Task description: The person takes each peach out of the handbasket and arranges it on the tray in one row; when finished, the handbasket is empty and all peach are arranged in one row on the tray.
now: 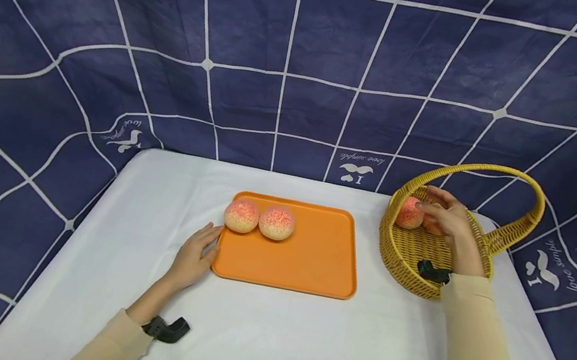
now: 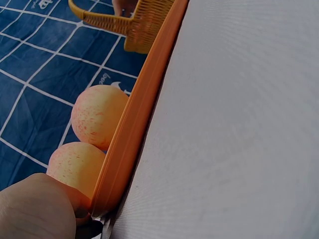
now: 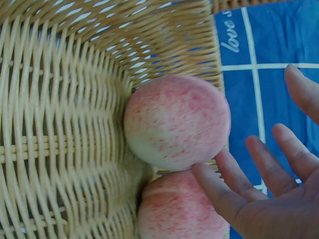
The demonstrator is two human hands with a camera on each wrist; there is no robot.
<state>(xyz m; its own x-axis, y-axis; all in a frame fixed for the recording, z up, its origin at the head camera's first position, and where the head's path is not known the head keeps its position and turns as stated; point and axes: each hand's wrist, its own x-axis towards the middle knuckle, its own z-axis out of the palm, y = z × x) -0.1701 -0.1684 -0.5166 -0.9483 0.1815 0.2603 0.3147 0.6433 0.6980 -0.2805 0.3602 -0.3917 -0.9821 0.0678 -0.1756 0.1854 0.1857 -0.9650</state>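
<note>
Where one surface (image 1: 289, 346) bears a basket (image 1: 414, 249) and a tray (image 1: 309, 260), both are laden

While a dark-blue cloth (image 1: 246, 20) with white grid lines spans the back and both sides, the white surface spreads through the foreground. Two beige sleeves, the left sleeve (image 1: 105, 350) and the right sleeve (image 1: 476, 358), reach in over it from the near side.

The yellow wicker basket sits toward the far right, its large arched handle (image 1: 510, 238) leaning out to the right. Well apart from it, near the middle, lies the flat orange tray, rectangular with a low raised rim.

The left hand (image 1: 193, 258) rests at the tray's left edge, fingertips against the rim, its grip relaxed and wrapped around nothing. The right hand (image 1: 448, 219) is inside the basket toward its far wall; in the right wrist view its grip is apart, fingers spread, with fingertips at the peaches but not closed round either one.

Four peaches show, all pink over cream. The left tray peach (image 1: 242, 215) and the right tray peach (image 1: 277, 223) sit side by side in the tray's far left corner. The upper basket peach (image 3: 174, 122) and the lower basket peach (image 3: 182, 214), so placed in the right wrist view, lie next to each other against the wicker.

Smallest are the black straps, the left strap (image 1: 166, 329) and the right strap (image 1: 432, 272), one at each wrist.
</note>
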